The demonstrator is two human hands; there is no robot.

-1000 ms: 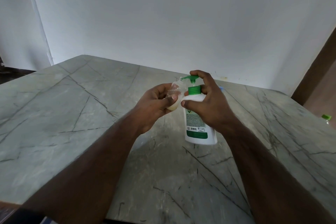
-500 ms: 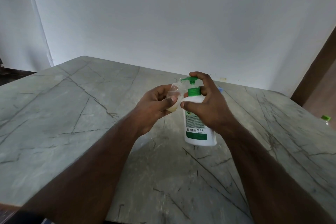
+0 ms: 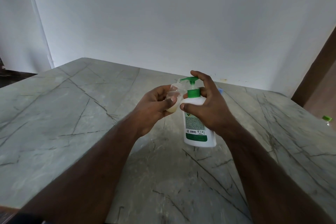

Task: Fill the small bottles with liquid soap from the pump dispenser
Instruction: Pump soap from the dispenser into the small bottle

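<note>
A white pump dispenser (image 3: 197, 132) with a green collar and green pump head stands upright on the marble table (image 3: 72, 123). My right hand (image 3: 211, 107) grips its shoulder, with the index finger lying on top of the pump head. My left hand (image 3: 154, 107) holds a small clear bottle (image 3: 173, 94) tilted, its mouth up against the green nozzle. Pale yellowish soap sits in the small bottle's lower end. The pump head stands raised on its stem.
A small blue object (image 3: 220, 90) peeks out behind my right hand. At the far right edge a clear bottle with a green cap (image 3: 328, 120) shows beyond the table. A white wall lies behind, a brown door frame at right.
The pump head has risen from its pressed-down position, exposing the stem. Both hands and the two bottles stay in about the same place.
</note>
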